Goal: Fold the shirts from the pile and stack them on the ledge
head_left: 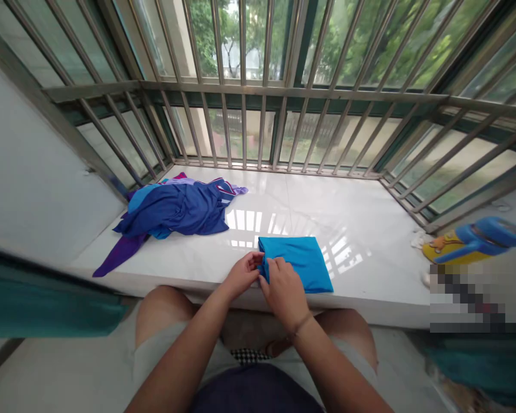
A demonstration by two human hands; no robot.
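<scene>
A bright blue piece of cloth, perhaps a garment (305, 261), lies folded into a flat rectangle near the front edge of the white sill. At its left edge my left hand (244, 274) has its fingers curled against the fabric. My right hand (286, 291) rests over the same edge from the front, fingertips bent and gripping the cloth beside the left ones. Bunched fabric shows between the two hands, and the fingertips are partly hidden. Farther left sits a loose heap of clothes (176, 209) in dark blue, purple and light blue.
The glossy white sill (365, 229) is bounded by metal window bars (243, 126) at the back and sides. A yellow and blue bottle (464, 244) stands at the right end, beside a blurred-out patch. Teal curtains (47, 307) hang at both sides. My knees touch the front.
</scene>
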